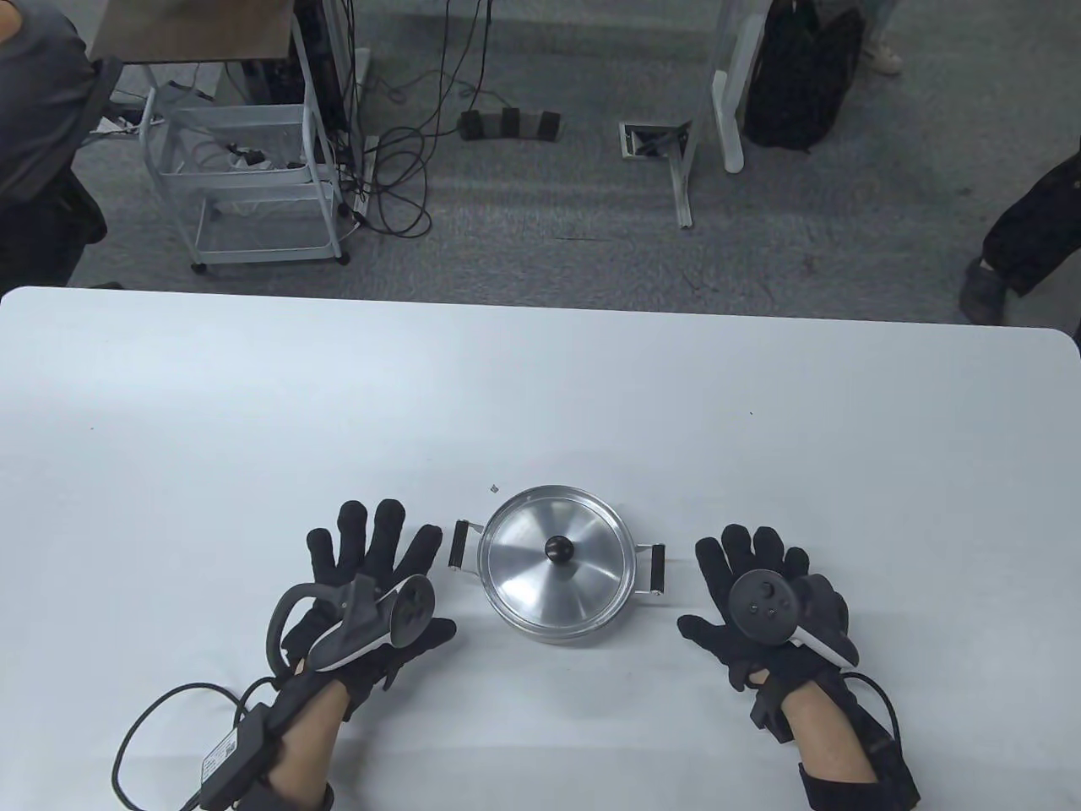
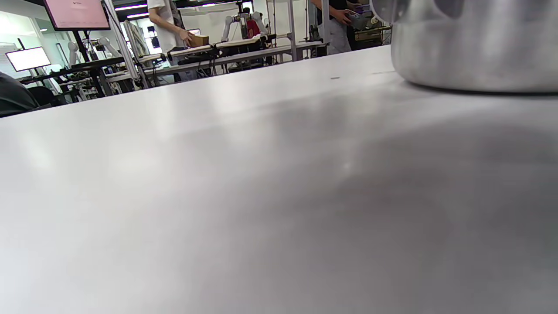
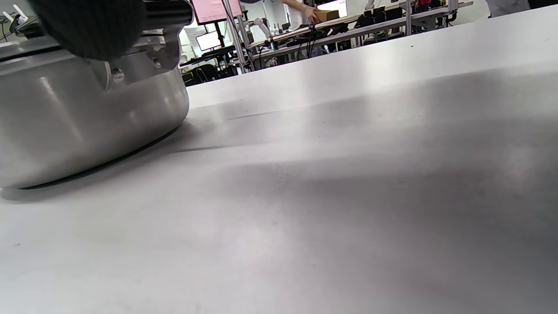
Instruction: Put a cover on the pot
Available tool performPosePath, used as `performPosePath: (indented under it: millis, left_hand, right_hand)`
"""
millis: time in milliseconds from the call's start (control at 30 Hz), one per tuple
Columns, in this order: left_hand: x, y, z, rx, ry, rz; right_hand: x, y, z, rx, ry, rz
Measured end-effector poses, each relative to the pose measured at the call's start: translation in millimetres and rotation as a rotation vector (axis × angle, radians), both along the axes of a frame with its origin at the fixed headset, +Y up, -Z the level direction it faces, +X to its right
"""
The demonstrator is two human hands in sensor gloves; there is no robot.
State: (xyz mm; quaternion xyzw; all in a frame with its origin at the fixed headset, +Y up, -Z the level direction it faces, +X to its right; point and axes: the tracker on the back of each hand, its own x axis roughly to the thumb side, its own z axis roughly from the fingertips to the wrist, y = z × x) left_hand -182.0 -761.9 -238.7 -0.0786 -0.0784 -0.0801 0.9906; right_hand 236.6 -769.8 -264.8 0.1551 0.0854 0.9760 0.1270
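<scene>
A steel pot stands on the white table near the front middle, with a steel lid and its black knob sitting on top. Black side handles stick out left and right. My left hand rests flat on the table left of the pot, fingers spread, holding nothing. My right hand rests flat to the right, fingers spread, holding nothing. The pot's wall shows in the left wrist view and the right wrist view.
The far table edge runs across the table view; beyond it are a white cart, cables and a table leg on the floor. A tiny speck lies just behind the pot.
</scene>
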Motion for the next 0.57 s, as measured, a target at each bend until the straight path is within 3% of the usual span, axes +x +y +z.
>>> performPosePath:
  millis: [567]
  left_hand:
    - [2.4,1.6,1.0,-0.003,0.005,-0.017]
  right_hand:
    - [0.6,0.5,0.8,0.004,-0.003,0.003]
